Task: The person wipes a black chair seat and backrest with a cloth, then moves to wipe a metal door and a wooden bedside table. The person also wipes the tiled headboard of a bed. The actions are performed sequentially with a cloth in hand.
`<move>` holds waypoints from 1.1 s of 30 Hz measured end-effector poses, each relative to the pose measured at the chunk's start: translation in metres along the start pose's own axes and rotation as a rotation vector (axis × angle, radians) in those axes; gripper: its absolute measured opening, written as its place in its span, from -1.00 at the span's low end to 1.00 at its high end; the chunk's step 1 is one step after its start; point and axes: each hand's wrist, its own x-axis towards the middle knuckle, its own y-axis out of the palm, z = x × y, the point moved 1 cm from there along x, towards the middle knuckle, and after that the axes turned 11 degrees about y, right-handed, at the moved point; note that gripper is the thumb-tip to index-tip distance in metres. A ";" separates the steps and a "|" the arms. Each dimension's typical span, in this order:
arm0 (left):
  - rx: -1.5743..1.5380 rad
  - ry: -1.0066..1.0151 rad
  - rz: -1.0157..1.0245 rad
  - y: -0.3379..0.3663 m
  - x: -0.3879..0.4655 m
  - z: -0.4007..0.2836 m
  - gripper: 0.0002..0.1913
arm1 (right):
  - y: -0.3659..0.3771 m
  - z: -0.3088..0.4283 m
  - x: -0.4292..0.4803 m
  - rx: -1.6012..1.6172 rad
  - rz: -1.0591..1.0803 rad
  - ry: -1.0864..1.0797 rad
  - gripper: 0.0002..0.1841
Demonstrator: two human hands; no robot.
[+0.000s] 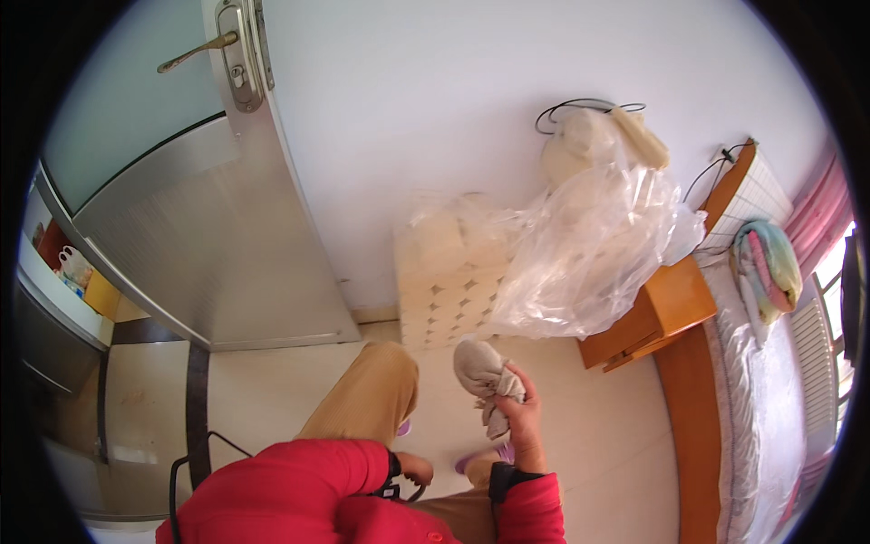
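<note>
A bundled greyish cloth (pixel 484 370), rounded at the top with loose folds below, is gripped in my right hand (pixel 522 411) over the tiled floor. Beside my thigh, my left hand (pixel 414 469) hangs low near a black cable and a small black device (pixel 390 491); its fingers curl at the cable, but whether they hold it is unclear. Beyond the cloth, rolls (pixel 452 292) in clear plastic wrap stand stacked against the wall. A large crumpled clear plastic bag (pixel 584 251) lies over the stack's right part.
A metal door (pixel 211 238) with frosted glass stands at the left, its lever handle (pixel 200 51) above. To the right are a wooden bedside cabinet (pixel 683 292) and a bed (pixel 754 394) with a folded blanket (pixel 768 272). A black cable (pixel 584 103) lies on the pile.
</note>
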 end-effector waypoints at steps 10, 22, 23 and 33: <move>0.783 0.409 -0.100 -0.077 -0.053 0.036 -0.62 | 0.080 0.017 0.044 -0.111 0.097 -0.389 -0.43; -0.489 1.252 -1.735 -0.147 -0.440 -0.045 -0.30 | 0.275 0.128 0.057 -0.220 0.196 -0.871 -0.45; -0.418 1.391 -1.845 -0.144 -0.451 -0.053 -0.25 | 0.299 0.132 0.051 -0.202 0.295 -0.880 -0.48; 1.237 0.541 -2.556 -0.175 -0.560 -0.067 -0.41 | 0.386 0.190 0.092 -0.214 0.402 -0.805 -0.44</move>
